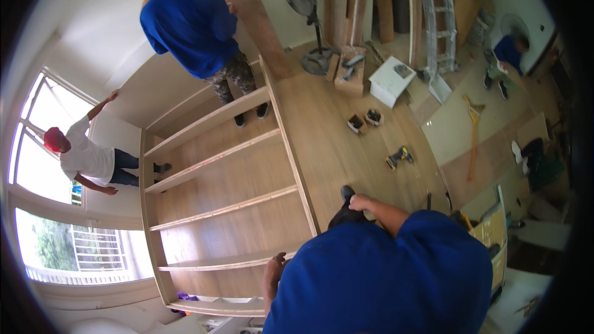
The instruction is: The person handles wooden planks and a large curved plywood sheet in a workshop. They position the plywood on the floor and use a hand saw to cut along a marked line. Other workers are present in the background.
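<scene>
My right hand (360, 203), with curled fingers, rests by my dark trouser leg just behind my black shoe (347, 193); what it holds, if anything, is hidden. My left hand (276, 264), fingers bent, is beside the lower shelf board (223, 265) of a large wooden frame (271, 102) with several crosswise boards; my body partly hides that hand, and I cannot tell whether it grips the board. A yellow-black drill (400, 157) lies on the wooden floor to the right of the frame, beyond my right hand.
A person in blue (185, 31) and another behind hold a plywood panel (260, 37). A white-shirted person (86, 159) stands left. Another crouches right (508, 55). A fan (300, 3), boxes (356, 124), white container (390, 80), ladder (440, 18) and yellow-handled tool (473, 136) stand or lie around.
</scene>
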Motion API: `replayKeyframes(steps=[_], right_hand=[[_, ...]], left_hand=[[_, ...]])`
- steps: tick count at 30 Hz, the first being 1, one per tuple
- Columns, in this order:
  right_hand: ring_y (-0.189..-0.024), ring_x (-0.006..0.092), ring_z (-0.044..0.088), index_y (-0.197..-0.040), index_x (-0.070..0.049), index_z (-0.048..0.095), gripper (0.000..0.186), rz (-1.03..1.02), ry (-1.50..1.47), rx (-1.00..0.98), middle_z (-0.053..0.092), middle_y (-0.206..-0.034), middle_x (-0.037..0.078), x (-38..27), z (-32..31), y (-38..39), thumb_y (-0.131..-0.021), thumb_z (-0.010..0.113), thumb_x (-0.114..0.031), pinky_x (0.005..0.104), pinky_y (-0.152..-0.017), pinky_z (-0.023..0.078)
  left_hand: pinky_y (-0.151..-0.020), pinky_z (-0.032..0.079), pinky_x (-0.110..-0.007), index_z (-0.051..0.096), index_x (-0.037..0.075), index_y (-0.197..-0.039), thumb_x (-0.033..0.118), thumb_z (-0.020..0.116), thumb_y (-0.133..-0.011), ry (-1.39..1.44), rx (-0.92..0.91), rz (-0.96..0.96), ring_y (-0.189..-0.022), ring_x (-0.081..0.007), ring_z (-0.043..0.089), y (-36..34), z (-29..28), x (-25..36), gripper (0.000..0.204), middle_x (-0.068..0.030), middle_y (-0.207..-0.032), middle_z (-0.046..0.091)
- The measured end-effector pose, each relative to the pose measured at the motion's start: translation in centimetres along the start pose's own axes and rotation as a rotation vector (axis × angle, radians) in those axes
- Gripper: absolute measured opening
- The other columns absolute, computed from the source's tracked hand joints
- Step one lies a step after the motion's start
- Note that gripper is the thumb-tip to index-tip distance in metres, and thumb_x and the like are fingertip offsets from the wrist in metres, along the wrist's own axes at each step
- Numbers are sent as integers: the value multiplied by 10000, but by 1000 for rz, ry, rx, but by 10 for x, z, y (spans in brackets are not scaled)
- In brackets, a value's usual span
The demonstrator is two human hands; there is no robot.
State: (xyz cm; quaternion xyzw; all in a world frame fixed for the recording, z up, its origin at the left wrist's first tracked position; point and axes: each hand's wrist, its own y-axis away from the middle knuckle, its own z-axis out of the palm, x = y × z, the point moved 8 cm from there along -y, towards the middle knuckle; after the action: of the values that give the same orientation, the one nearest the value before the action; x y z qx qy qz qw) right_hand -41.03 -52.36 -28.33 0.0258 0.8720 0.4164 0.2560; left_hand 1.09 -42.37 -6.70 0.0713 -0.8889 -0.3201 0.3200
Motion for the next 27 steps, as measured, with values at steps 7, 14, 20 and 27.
replayKeyframes(steps=[7,14,20,27], right_hand=[[-622,242,672,-862,-45,740,320,21,-44,-59,702,-710,96,36,-81,-36,-902,622,-339,406,-619,540],[-644,210,675,-1026,-81,774,312,12,-184,-9,714,-744,76,67,-168,-71,-917,666,-353,381,-588,539],[-665,186,682,-1129,-84,753,326,96,-338,58,734,-808,75,105,-216,-76,-905,708,-316,354,-606,549],[-698,192,698,-1123,-29,746,381,236,-503,167,733,-799,96,187,-237,-57,-893,690,-329,349,-642,553]], left_hand=[[-1003,543,-467,636,28,-1382,448,741,-926,11,-7,-37,-1200,-409,674,-62,3,61,629,-276,-1272,694],[-992,548,-454,637,12,-1377,449,741,-919,-85,50,-16,-1170,-394,692,-127,-18,134,641,-265,-1239,712],[-976,549,-458,639,10,-1370,458,742,-920,-165,67,64,-1140,-402,696,-189,-38,181,643,-260,-1199,726],[-994,547,-464,650,8,-1354,456,746,-915,-165,84,128,-1160,-402,687,-248,-60,238,634,-264,-1219,717]])
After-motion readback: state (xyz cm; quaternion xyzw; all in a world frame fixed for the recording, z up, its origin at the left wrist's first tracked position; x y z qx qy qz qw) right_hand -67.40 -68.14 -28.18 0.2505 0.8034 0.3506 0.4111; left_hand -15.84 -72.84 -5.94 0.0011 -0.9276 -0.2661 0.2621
